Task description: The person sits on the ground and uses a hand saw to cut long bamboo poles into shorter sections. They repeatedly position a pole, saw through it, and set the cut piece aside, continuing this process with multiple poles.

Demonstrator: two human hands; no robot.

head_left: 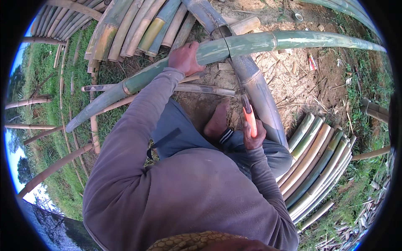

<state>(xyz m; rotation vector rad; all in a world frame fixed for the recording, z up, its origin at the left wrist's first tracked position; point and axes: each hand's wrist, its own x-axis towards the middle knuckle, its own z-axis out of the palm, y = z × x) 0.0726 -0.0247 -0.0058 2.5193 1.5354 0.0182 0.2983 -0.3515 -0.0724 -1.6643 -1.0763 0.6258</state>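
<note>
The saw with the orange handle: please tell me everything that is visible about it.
The saw has a thin, dark, narrow blade and an orange handle. The right hand grips the handle. The blade runs up and away from the person, and its far part lies across the long green bamboo pole, which the left hand presses down.

The long green bamboo pole (251, 44) crossing the upper frame has a smooth, faintly glossy skin with pale scuffed patches. The thicker grey bamboo trunk (259, 92) under it at centre looks duller and weathered. The saw (240, 83) has a thin dark metal blade and a smooth orange plastic handle. Split yellowish-green bamboo slats (318, 167) at lower right look dry and matt. The grey long-sleeved top (184, 196) is soft matt cloth. Bare ground (301, 79) at upper right is rough, crumbly soil.
</note>
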